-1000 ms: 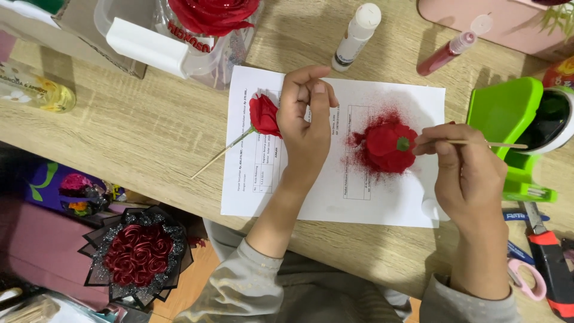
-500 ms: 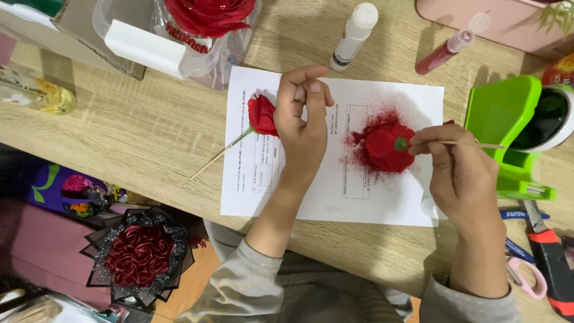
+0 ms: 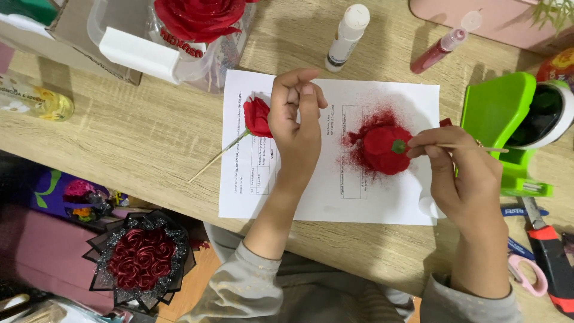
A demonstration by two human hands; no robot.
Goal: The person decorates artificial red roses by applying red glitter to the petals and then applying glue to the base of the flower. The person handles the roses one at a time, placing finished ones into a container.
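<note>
The left hand (image 3: 294,122) pinches a small red fabric rose on a thin wooden stick (image 3: 257,117) over the white printed sheet (image 3: 323,197). The right hand (image 3: 457,167) grips a second rose's skewer (image 3: 472,147), bloom (image 3: 385,149) face-down in red glitter (image 3: 359,140) (best rolled gently, evenly).

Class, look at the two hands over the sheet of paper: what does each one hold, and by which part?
The left hand holds a small red rose, seemingly at its head. The right hand pinches the thin stick of a second rose, just behind the flower head.
</note>
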